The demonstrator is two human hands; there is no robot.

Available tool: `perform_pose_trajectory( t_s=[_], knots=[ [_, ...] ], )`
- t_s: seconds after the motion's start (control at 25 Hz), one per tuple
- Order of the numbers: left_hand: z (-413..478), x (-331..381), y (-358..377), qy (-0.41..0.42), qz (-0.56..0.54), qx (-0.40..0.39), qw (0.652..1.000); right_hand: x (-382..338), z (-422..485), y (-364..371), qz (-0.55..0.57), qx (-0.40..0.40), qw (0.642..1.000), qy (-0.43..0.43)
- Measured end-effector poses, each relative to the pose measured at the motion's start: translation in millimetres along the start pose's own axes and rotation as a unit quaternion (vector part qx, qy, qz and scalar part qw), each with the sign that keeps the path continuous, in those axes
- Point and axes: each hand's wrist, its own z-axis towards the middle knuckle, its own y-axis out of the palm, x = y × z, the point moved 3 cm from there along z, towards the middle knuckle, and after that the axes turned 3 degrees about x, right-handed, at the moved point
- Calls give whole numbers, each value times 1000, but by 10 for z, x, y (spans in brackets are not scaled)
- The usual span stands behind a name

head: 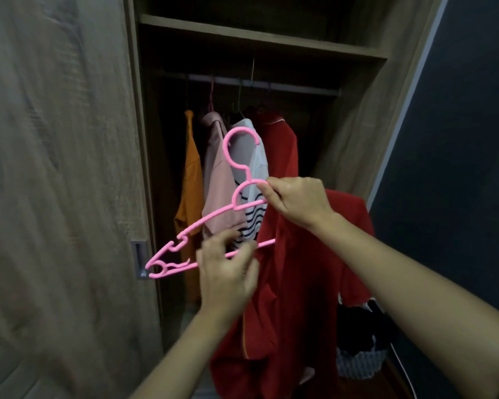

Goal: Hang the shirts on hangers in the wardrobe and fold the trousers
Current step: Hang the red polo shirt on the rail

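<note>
A pink plastic hanger (213,217) is held up in front of the open wardrobe, its hook pointing up. My right hand (297,201) pinches the hanger near its neck, and a red shirt (297,283) hangs down under that hand; the hanger's right end goes into the red cloth. My left hand (228,266) has its fingers curled at the hanger's bottom bar and at the edge of the red shirt. On the rail (260,83) hang an orange shirt (189,180), a pale pink shirt (218,180), a white striped shirt (254,168) and another red garment (280,145).
The wardrobe's sliding door (64,168) with a recessed handle (140,259) stands on the left. A shelf (260,38) runs above the rail. A basket (360,361) with dark clothes sits on the floor at the lower right, beside a dark blue wall (458,168).
</note>
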Motion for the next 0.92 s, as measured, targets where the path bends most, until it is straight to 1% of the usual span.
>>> perform_pose_trajectory(
  t_s=[0.08, 0.16, 0.24, 0.28, 0.36, 0.44, 0.48, 0.52, 0.56, 0.6, 0.64, 0.68, 0.72, 0.8, 0.84, 0.92],
  knots=[
    [-349, -78, 225, 7, 73, -102, 992, -48, 21, -18, 11, 3, 1000, -16],
    [-522, -276, 368, -7, 152, -178, 972, -60, 13, -47, 7, 12, 999, -38],
    [-578, -352, 409, 2, 178, -191, 965, -20, -1, -71, 16, 20, 999, -23],
    [-608, -350, 428, 17, 191, -187, 963, 8, -1, -87, 23, 17, 1000, -2],
    [-688, -373, 457, 8, 197, -181, 963, 74, 3, -120, 32, 5, 999, 42],
    [-804, -457, 486, -67, 139, -197, 968, 175, 29, -200, 46, 9, 995, 85],
    [-853, -502, 503, -119, 81, -223, 964, 221, 43, -259, 59, 15, 993, 100],
    [-889, -548, 526, -164, 14, -252, 953, 257, 50, -318, 76, 23, 991, 110],
    [-900, -575, 543, -199, -51, -291, 934, 288, 50, -370, 93, 30, 989, 114],
    [-900, -579, 574, -211, -108, -335, 912, 314, 44, -406, 106, 35, 987, 115],
    [-867, -550, 595, -207, -142, -366, 896, 332, 30, -431, 112, 36, 986, 116],
    [-840, -557, 622, -217, -173, -375, 884, 348, -3, -445, 108, 32, 987, 115],
    [-797, -595, 647, -224, -183, -366, 885, 363, -56, -440, 97, 24, 989, 111],
    [-643, -790, 599, -280, -191, -338, 878, 417, -227, -395, 74, 9, 994, 86],
    [-550, -892, 532, -318, -212, -330, 863, 453, -330, -367, 61, 7, 996, 63],
    [-379, -1105, 373, -340, -224, -354, 842, 548, -550, -295, 28, 17, 999, 23]
  ],
)
